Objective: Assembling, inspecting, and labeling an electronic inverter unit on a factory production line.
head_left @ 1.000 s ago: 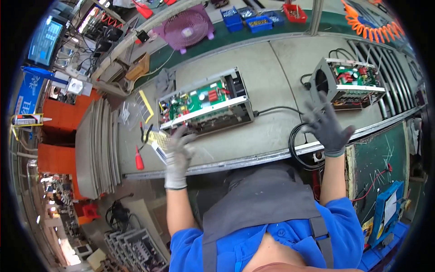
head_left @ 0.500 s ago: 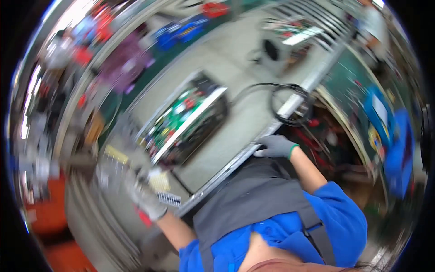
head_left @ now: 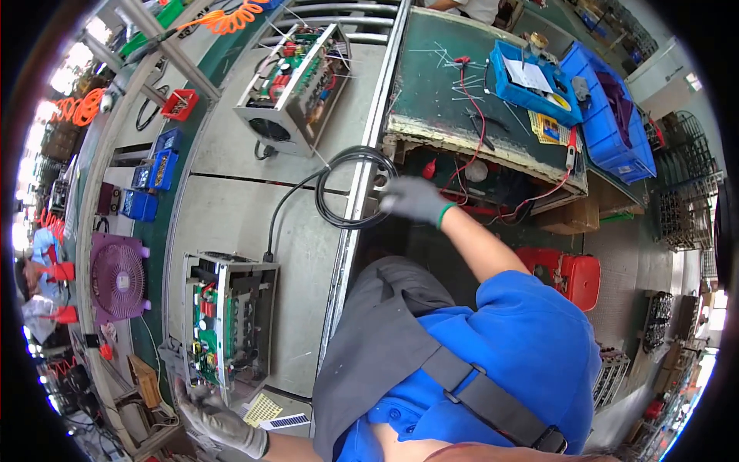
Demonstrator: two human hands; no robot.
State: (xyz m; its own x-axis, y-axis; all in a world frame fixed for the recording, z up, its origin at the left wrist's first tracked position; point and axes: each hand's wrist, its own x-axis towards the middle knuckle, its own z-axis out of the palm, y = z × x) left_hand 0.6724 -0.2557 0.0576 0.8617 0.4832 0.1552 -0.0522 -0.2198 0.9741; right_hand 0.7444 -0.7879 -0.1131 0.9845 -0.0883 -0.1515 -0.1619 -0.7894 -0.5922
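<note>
My right hand (head_left: 419, 202), in a grey glove with a green cuff, is by the metal rail at the right rim of a coiled black cable (head_left: 319, 202). Its thumb and fingers look apart, with nothing plainly gripped. From the coil the cable runs to an open-frame electronic unit (head_left: 223, 319) with green circuit boards. My left hand (head_left: 223, 430), in a pale glove, is beside the near end of that unit, fingers spread. Close to it lie a yellow label sheet (head_left: 262, 410) and a dark-and-white strip sheet (head_left: 285, 422).
Farther up the line stands a second open unit (head_left: 296, 88) with a fan. A purple fan (head_left: 121, 277) and blue bins (head_left: 154, 173) line the left. On the green bench (head_left: 431, 92) to the right are loose ties, pliers and a blue tray (head_left: 531, 85). A red stool (head_left: 570, 277) stands behind.
My view has swung round to the right, so the line now runs more upright in the picture. My right hand has moved from the rail edge up to the cable coil; my left stays near the unit.
</note>
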